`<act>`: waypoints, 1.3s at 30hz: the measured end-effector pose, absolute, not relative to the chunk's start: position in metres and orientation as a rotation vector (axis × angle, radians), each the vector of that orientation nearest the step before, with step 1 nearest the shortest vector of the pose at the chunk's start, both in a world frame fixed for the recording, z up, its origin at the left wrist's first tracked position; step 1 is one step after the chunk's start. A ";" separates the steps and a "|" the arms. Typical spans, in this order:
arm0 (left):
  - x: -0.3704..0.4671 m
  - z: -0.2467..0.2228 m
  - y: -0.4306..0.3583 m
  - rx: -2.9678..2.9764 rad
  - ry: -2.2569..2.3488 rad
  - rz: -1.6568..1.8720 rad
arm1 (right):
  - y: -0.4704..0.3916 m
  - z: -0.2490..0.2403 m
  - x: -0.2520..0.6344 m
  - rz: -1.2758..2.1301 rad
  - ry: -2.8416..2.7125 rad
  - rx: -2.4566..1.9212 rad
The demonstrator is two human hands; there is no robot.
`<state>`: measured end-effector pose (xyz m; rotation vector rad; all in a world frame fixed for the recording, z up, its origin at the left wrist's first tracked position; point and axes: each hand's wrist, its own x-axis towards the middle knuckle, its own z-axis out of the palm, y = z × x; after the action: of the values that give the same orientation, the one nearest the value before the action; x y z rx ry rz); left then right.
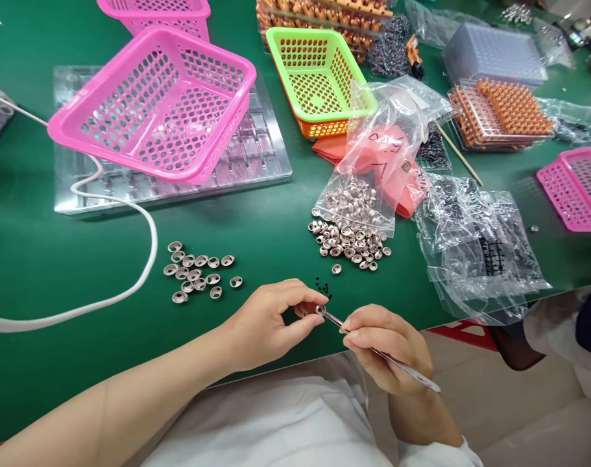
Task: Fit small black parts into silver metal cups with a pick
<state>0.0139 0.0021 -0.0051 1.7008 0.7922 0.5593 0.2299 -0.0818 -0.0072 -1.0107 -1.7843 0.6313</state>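
Between the thumb and forefinger of my left hand (276, 321) is a small silver ring-shaped part (321, 310). My right hand (390, 344) pinches metal tweezers (405, 368), whose tip meets that part. Tiny black pieces (323, 287) lie on the green table just beyond my left fingertips. A heap of silver parts (348, 245) spills from the mouth of a clear plastic bag (373, 139) farther back. Left of my left hand, several similar silver parts (194, 275) are spread in a loose group.
A pink basket (188, 130) rests on a clear tray (270, 139) at the back left, near a white cable (152, 240). Behind the bag stands a green basket (309, 78). Plastic-wrapped black parts (484, 253), orange parts (514, 107) and another pink basket (575, 188) are at the right.
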 end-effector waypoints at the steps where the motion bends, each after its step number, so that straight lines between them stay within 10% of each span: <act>1: 0.014 -0.005 0.002 1.699 0.791 0.560 | -0.082 -0.007 0.230 0.629 -1.777 -1.015; 39: 0.014 -0.006 0.002 1.679 0.851 0.526 | -0.086 -0.009 0.228 0.510 -1.762 -1.075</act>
<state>0.0143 0.0016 -0.0056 1.6789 0.8512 0.5264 0.2277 -0.0856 -0.0088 -1.0746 -1.7625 0.5100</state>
